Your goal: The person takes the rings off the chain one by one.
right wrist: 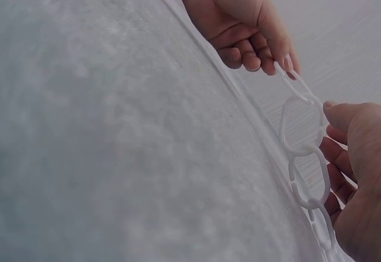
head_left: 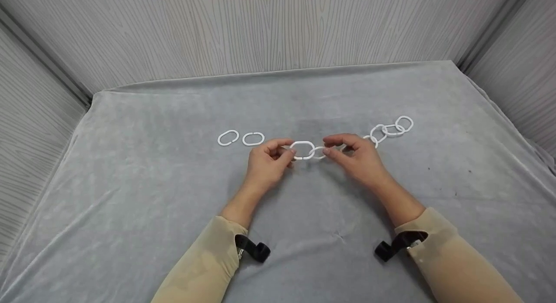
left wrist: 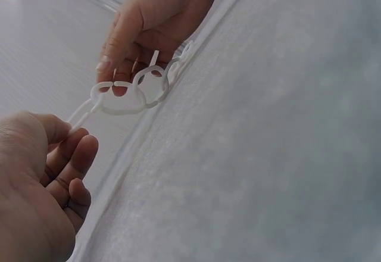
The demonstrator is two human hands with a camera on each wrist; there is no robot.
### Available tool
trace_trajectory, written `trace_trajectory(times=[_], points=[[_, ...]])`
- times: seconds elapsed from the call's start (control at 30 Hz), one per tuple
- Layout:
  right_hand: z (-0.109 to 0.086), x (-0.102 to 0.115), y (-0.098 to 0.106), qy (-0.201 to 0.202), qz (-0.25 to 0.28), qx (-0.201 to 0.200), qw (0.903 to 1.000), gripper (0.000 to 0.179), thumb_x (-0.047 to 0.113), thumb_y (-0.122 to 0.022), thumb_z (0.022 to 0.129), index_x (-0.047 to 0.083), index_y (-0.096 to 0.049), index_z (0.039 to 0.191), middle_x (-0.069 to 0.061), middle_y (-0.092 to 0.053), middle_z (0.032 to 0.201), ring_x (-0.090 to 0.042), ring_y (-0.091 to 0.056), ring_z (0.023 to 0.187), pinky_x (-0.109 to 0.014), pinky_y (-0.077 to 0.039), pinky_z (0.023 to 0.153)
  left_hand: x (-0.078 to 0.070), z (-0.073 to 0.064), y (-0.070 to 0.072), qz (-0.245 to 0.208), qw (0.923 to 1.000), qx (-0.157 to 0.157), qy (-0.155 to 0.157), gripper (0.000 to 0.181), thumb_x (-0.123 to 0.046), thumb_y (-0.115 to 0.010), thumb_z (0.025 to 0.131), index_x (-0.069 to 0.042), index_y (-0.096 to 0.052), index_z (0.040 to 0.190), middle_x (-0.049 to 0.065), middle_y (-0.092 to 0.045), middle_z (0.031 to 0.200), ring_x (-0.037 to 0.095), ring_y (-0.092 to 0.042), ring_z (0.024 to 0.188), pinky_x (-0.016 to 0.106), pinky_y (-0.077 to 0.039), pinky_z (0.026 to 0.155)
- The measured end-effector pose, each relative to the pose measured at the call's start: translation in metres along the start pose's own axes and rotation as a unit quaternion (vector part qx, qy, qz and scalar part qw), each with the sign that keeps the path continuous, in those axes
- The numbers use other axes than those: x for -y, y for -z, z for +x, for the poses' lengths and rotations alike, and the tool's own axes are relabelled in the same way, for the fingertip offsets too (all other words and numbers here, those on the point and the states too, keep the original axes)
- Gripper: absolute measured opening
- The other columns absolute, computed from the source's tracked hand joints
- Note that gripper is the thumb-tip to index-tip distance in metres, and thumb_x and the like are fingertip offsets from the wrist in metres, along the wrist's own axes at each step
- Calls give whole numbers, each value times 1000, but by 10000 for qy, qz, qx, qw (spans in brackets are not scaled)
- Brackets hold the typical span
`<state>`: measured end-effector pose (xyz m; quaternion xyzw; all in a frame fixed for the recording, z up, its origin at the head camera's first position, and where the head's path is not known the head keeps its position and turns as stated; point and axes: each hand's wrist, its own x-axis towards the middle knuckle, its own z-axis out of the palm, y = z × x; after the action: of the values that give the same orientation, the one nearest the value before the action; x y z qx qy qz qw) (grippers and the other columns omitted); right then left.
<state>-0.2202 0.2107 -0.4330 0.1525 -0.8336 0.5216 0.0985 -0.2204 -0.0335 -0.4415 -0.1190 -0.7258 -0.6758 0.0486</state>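
Note:
My left hand point(head_left: 266, 164) pinches the end link point(head_left: 302, 142) of a white plastic chain between thumb and index finger. That oval link is threaded through a second link point(left wrist: 122, 112). My right hand point(head_left: 362, 157) holds the chain at this second link, its thumb on the near side and fingers curled behind. In the right wrist view, several joined links point(right wrist: 327, 184) hang down past the right palm. Beyond the right hand the chain's far end point(head_left: 412, 124) lies on the cloth. Part of the chain is hidden behind the right hand.
Two loose white oval links lie on the grey cloth point(head_left: 152, 199) beyond the left hand: a left one point(head_left: 219, 140) and a right one point(head_left: 253, 145). Wood-grain panels point(head_left: 278, 34) stand behind the table and at both sides. Black straps point(head_left: 260, 252) circle both sleeves.

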Motion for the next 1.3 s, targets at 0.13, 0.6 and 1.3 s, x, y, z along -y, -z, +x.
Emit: trace_trajectory(times=[0.13, 0.6, 1.3], points=[[0, 0, 0, -7, -32, 34, 10000, 25, 10, -84, 92, 7, -81, 117, -7, -78, 111, -21, -68, 106, -33, -49, 90, 1, -1, 0, -36, 10000, -75, -12, 19, 3, -74, 93, 7, -77, 111, 3, -71, 73, 10, -65, 60, 21, -53, 59], [1, 0, 0, -32, -244, 80, 9997, 26, 7, -85, 90, 5, -81, 115, -7, -79, 110, -21, -67, 109, -37, -49, 94, -2, 0, 3, -16, 9998, -60, -164, 19, 2, -74, 94, 7, -76, 112, 6, -72, 74, 11, -66, 59, 21, -54, 59], [0, -4, 0, -4, -403, 58, 9992, 21, 5, -87, 87, 3, -82, 108, -9, -78, 100, -25, -62, 94, -30, -44, 84, -2, -1, 1, -282, 9991, -128, -296, 19, 3, -74, 95, 8, -76, 112, 8, -71, 75, 12, -66, 59, 23, -56, 60]])
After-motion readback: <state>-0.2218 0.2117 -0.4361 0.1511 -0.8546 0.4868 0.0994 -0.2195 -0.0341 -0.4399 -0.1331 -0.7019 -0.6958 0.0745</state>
